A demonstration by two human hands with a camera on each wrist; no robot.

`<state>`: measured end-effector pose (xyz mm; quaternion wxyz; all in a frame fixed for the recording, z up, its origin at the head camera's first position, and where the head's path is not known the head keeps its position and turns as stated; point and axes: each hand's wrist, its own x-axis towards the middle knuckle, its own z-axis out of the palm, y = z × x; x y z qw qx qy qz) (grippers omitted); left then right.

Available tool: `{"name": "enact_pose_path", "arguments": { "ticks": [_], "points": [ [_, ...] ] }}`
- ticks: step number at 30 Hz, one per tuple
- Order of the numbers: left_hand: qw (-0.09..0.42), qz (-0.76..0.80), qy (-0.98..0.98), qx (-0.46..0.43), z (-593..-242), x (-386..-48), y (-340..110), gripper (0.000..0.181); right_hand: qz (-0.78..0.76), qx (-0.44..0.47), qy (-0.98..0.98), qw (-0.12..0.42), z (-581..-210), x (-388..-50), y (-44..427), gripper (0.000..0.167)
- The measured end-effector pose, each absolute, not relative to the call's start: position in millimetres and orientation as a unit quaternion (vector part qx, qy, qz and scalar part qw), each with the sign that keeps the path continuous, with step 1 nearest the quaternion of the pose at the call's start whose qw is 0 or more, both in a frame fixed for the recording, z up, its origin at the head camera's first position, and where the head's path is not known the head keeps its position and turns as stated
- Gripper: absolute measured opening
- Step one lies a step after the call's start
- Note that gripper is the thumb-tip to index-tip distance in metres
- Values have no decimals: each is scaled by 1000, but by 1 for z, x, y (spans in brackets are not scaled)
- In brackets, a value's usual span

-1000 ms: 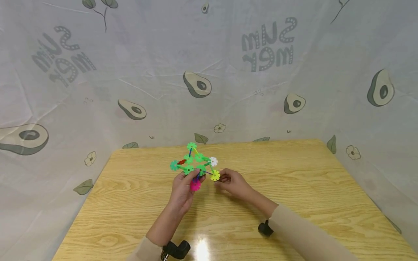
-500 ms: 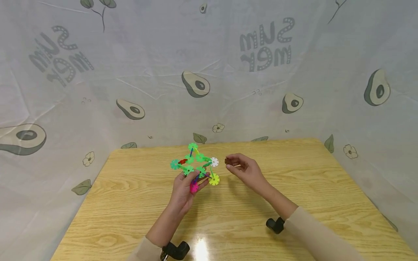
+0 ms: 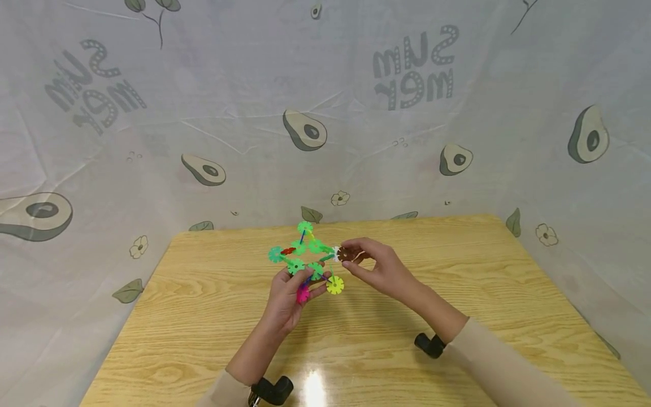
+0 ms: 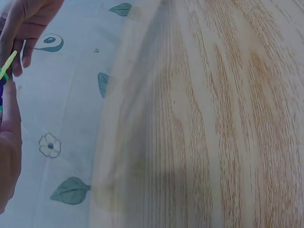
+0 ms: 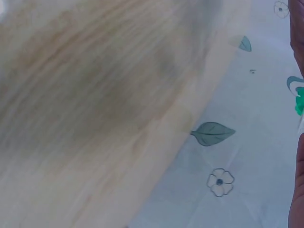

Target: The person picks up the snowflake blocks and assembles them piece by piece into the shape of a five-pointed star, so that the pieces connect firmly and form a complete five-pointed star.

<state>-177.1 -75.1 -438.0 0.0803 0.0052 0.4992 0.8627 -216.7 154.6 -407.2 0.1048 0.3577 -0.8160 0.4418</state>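
Note:
My left hand (image 3: 287, 297) grips a linked shape of notched snowflake discs, holding it above the table. Most of its discs are green; a teal disc (image 3: 275, 254) sits at the left, a red disc (image 3: 288, 251) beside it, a pink disc (image 3: 303, 293) by the fingers and a yellow disc (image 3: 335, 285) at the lower right. Between thumb and fingers, my right hand (image 3: 381, 268) pinches a brown notched disc (image 3: 344, 254). That disc overlaps the white disc (image 3: 335, 254) at the shape's right side; whether their slots engage I cannot tell. Both wrist views catch only finger edges.
Under both hands lies a wood-grain table (image 3: 203, 328). A pale curtain (image 3: 244, 85) with avocado prints hangs behind the table and along its sides. Black wrist devices (image 3: 429, 345) are on both forearms.
My right hand left the yellow disc's side, rose to the right with the brown disc, then came back left to the white disc. The left hand has stayed nearly still, with the shape slightly turned.

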Motion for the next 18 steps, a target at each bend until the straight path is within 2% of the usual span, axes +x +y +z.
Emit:
{"name": "enact_pose_path", "arguments": {
  "ticks": [7, 18],
  "points": [
    [86, 858, 506, 12, -439, -177, -77, 36, 392, 416, -813, 113, -398, -218, 151, 36],
    [87, 849, 520, 24, -440, -176, -78, 39, 378, 422, -819, 89, -396, -218, 148, 37]
  ]
}}
